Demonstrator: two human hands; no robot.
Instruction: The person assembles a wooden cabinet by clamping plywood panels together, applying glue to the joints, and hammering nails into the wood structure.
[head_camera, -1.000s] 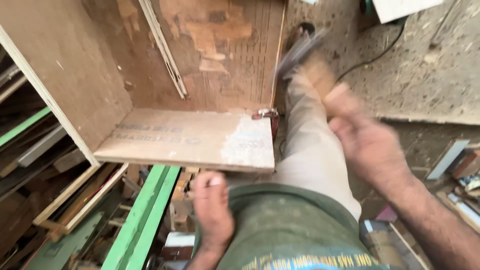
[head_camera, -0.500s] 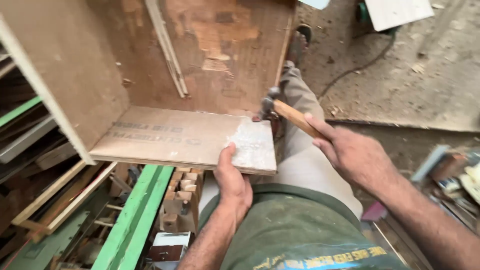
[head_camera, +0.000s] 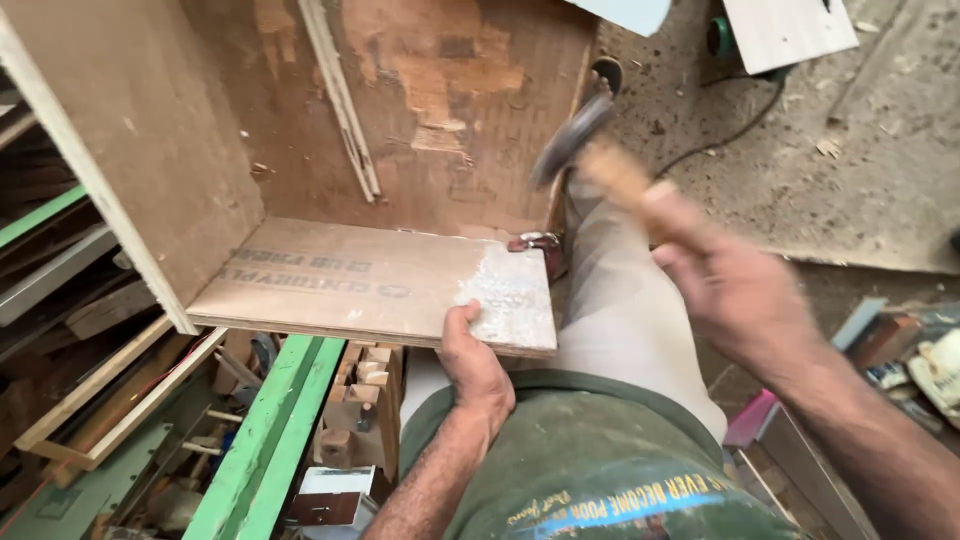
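Plywood fills most of the view: a big open box (head_camera: 150, 170) made of brown boards stands on the floor, with its back wall (head_camera: 440, 110) worn and patchy. A flat plywood shelf (head_camera: 370, 285) sticks out from the bottom of the box toward the near side. Sawdust-covered floor (head_camera: 860, 170) lies to the far right, with a black cable (head_camera: 720, 140) running over it. A green metal beam (head_camera: 270, 440) runs along the near left, beside a heap of wood scraps (head_camera: 90, 380).

The left hand (head_camera: 478, 365) grips the near edge of the shelf, thumb on top, close to its right corner. The right hand (head_camera: 735, 285) is closed around a wooden-handled hammer (head_camera: 595, 160) (it looks blurry), raised up above the right end of the shelf. A small metal hinge (head_camera: 533, 241) sits at the shelf's far right corner, under the hammer head.
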